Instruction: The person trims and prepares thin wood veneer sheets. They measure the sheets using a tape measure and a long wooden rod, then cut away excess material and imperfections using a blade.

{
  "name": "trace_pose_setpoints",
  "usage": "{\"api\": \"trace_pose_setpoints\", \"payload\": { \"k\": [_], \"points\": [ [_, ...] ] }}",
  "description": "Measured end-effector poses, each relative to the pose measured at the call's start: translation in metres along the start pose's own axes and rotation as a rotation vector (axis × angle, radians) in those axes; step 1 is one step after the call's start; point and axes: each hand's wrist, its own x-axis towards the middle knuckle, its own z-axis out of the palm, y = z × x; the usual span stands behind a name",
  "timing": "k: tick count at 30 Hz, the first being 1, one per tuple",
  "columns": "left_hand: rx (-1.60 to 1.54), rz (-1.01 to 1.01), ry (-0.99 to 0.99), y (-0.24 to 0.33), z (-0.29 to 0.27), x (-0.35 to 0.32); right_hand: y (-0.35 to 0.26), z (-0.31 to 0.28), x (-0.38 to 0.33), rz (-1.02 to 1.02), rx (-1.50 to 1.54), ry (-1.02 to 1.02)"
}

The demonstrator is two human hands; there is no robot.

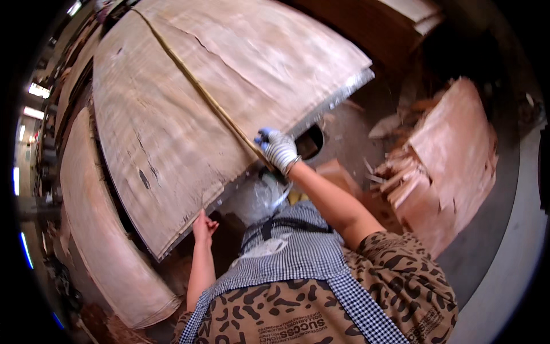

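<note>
A large pale wood veneer sheet (166,114) lies on top of a stack in front of me, with a crack and some small dark holes in it. My left hand (204,227) is bare and pinches the sheet's near edge at the left. Across the sheet, from the far left to the near edge, runs a long thin yellow-brown stick (197,87). At the stick's near end is my right hand (279,151), in a white striped glove with blue fingertips, its fingers curled over the stick. The hand partly hides that end.
A stack of reddish veneer (452,155) with ragged broken edges is at the right. A curved veneer stack (100,223) lies along the left side. Clear plastic film (255,198) hangs below the near edge. A dark oval opening (310,142) shows beside my right hand.
</note>
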Motion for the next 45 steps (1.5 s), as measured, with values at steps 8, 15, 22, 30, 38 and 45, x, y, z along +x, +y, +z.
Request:
{"api": "trace_pose_setpoints", "payload": {
  "k": [8, 15, 22, 30, 38, 45],
  "points": [
    [0.805, 0.697, -0.489, -0.057, 0.040, 0.002, 0.107, -0.023, -0.226, 0.646, 0.021, -0.074],
    [1.402, 1.106, -0.674, -0.071, 0.131, -0.010, 0.107, -0.033, -0.380, 1.068, 0.371, 0.128],
    [1.536, 0.918, -0.575, -0.082, 0.158, 0.019, 0.078, -0.011, -0.371, 0.749, 0.176, -0.030],
    [1.845, 0.986, -0.704, -0.100, 0.172, 0.009, 0.090, -0.057, -0.299, 0.369, -0.004, -0.190],
    [1.310, 0.856, -1.282, -0.059, 0.244, -0.130, 0.099, -0.109, -0.249, 0.244, 0.310, -0.527],
    [1.095, 0.681, -0.878, -0.065, 0.231, -0.112, 0.146, -0.116, -0.238, 0.421, 0.465, -0.656]
  ]
}}
